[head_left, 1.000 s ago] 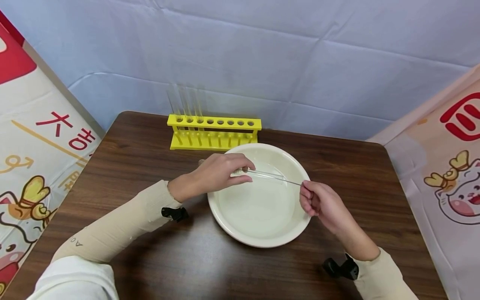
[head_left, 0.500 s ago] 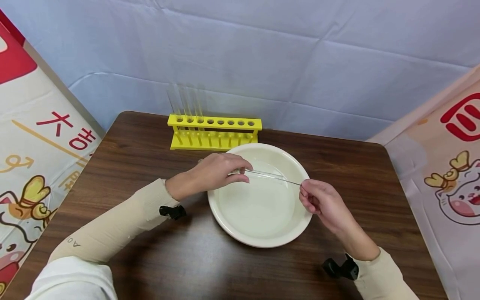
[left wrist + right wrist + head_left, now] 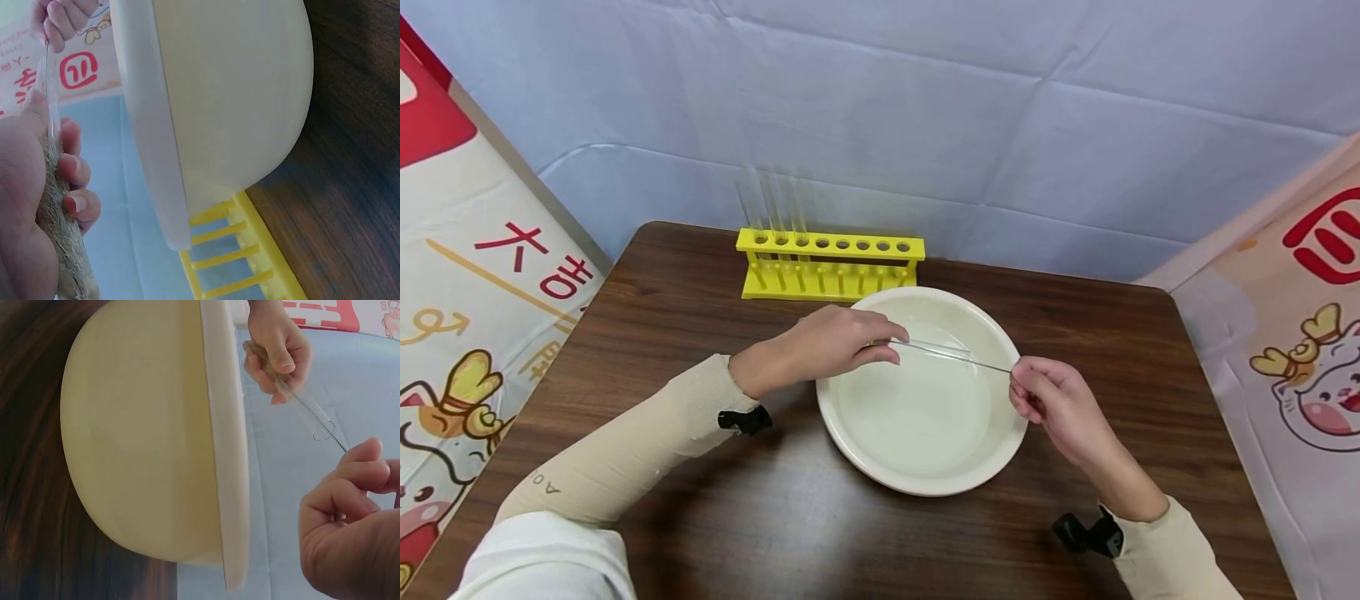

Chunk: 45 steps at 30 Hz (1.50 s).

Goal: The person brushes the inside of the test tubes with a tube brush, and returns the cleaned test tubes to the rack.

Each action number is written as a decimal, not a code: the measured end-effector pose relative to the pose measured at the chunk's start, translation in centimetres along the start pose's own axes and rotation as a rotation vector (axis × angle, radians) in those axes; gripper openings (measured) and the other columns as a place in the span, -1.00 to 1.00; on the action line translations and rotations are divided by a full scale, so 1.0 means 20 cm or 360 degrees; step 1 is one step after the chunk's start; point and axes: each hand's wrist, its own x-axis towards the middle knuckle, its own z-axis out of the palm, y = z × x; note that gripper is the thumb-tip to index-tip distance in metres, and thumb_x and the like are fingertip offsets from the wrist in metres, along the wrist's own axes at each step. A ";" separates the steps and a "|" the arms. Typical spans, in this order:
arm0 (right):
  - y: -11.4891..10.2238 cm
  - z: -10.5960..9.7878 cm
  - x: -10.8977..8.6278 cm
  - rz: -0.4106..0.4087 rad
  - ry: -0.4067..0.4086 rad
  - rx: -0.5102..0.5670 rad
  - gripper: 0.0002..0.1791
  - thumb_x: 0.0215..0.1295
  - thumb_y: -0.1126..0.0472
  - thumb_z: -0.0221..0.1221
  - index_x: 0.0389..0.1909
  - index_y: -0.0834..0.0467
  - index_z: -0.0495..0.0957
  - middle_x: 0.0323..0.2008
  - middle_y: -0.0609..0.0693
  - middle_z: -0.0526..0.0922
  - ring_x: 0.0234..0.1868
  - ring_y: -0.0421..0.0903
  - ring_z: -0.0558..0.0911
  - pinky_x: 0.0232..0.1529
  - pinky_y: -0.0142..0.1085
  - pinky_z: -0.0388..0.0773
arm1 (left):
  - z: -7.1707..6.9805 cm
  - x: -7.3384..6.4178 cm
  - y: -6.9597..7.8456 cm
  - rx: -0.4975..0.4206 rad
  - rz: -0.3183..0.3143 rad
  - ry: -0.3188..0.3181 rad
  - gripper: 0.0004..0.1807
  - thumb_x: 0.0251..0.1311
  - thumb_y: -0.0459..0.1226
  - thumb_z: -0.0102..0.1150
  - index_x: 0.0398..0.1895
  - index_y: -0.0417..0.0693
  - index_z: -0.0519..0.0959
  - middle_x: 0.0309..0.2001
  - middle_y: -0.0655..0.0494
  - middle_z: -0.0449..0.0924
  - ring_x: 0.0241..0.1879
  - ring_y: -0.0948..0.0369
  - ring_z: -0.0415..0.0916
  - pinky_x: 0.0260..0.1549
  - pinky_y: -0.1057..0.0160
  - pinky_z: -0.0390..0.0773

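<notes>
Over the cream basin (image 3: 917,482), my left hand (image 3: 842,343) holds a clear glass test tube (image 3: 951,352), fingers curled round it. Inside the tube lies a test tube brush; its pale bristles (image 3: 65,244) show within the left hand's grip in the left wrist view. The brush's twisted wire handle (image 3: 338,442) comes out of the open mouth of the tube, which points toward my right hand (image 3: 1060,404). That hand pinches the wire end between thumb and fingertips. The tube is nearly level, above the water in the basin.
Behind the basin stands a yellow test tube rack (image 3: 842,292), its right part close to the basin's rim. Several clear test tubes (image 3: 775,204) stand in its left holes. The brown wooden table (image 3: 715,517) ends at a pale blue cloth backdrop (image 3: 887,108).
My right hand has shifted slightly to the right with the wire, drawing the brush a little outward. The left hand stays nearly in place round the tube.
</notes>
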 end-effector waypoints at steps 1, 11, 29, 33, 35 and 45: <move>0.00 0.00 0.00 -0.0013 0.0007 -0.0007 -0.65 0.59 0.39 -0.11 -0.50 0.30 0.39 -0.64 0.02 0.37 -0.65 -0.03 0.24 -0.62 -0.19 0.09 | 0.00 0.00 0.00 0.0003 0.0003 -0.0011 -0.66 0.44 -0.08 0.18 0.13 -0.04 0.65 0.00 0.15 0.72 -0.13 0.28 0.68 -0.11 0.28 0.63; 0.03 -0.07 -0.01 -0.0442 -0.0178 -0.0264 -0.61 0.46 0.61 -0.12 -0.51 0.23 0.48 -0.61 0.05 0.50 -0.65 -0.11 0.35 -0.68 -0.24 0.29 | -0.04 -0.02 0.02 -0.0021 0.0029 -0.0021 -0.68 0.45 -0.10 0.18 0.12 -0.05 0.64 0.00 0.15 0.71 -0.10 0.27 0.68 -0.09 0.25 0.63; 0.04 -0.17 -0.01 -0.1484 0.0071 -0.1746 -0.57 0.60 0.08 0.02 -0.45 0.14 0.68 -0.46 -0.06 0.70 -0.56 -0.21 0.59 -0.56 -0.31 0.53 | -0.05 -0.07 -0.02 -0.0030 0.0034 -0.0065 -0.70 0.44 -0.11 0.20 0.07 -0.08 0.66 -0.04 0.12 0.72 -0.14 0.28 0.67 -0.15 0.28 0.63; 0.02 -0.15 0.00 -0.1747 0.0188 -0.1932 -0.62 0.57 0.23 0.03 -0.49 0.24 0.62 -0.47 0.03 0.70 -0.68 -0.11 0.50 -0.70 -0.24 0.43 | -0.05 -0.08 -0.02 -0.0029 0.0035 -0.0072 -0.69 0.42 -0.11 0.22 0.07 -0.07 0.67 -0.06 0.14 0.71 -0.22 0.32 0.63 -0.21 0.30 0.62; 0.01 -0.15 0.01 -0.1870 0.0260 -0.1978 -0.65 0.54 0.30 0.05 -0.49 0.29 0.60 -0.48 0.08 0.71 -0.72 -0.06 0.45 -0.75 -0.23 0.35 | -0.05 -0.08 -0.02 -0.0030 0.0038 -0.0070 -0.70 0.41 -0.11 0.22 0.06 -0.07 0.66 -0.06 0.15 0.71 -0.24 0.32 0.62 -0.22 0.30 0.61; 0.05 -0.21 0.02 -0.1759 0.0321 -0.1990 -0.61 0.58 0.18 0.05 -0.48 0.25 0.62 -0.43 0.09 0.74 -0.71 -0.03 0.50 -0.76 -0.22 0.35 | -0.05 -0.07 -0.02 -0.0002 0.0009 -0.0094 -0.67 0.45 -0.09 0.17 0.10 -0.07 0.66 -0.02 0.12 0.71 -0.15 0.29 0.66 -0.18 0.29 0.63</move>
